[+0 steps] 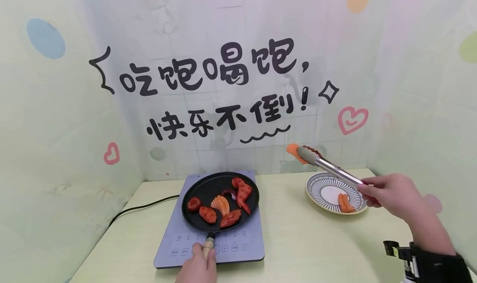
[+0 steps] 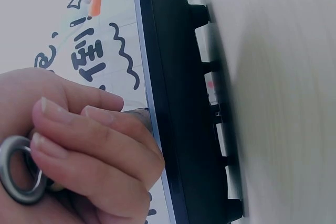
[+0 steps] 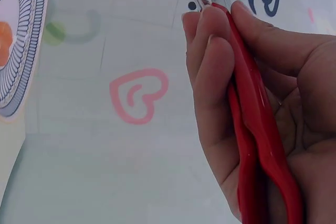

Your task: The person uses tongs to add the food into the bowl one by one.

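Nearest, the left hand point(image 1: 197, 268) curls round the pan handle point(image 1: 209, 243); the black pan point(image 1: 193, 190) on the cooktop point(image 1: 253, 241) holds six pieces. Right hand point(image 1: 391, 192) squeezes red-handled tongs point(image 1: 331, 169) shut on an orange slice point(image 1: 292, 149) (up-left of the fingers), above the striped plate point(image 1: 320, 181) holding one piece.

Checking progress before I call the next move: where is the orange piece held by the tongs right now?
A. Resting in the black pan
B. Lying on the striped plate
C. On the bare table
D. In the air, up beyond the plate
D. The tongs, gripped by the right hand, hold the orange piece in the air against the wall, up beyond the striped plate, well right of the black pan.
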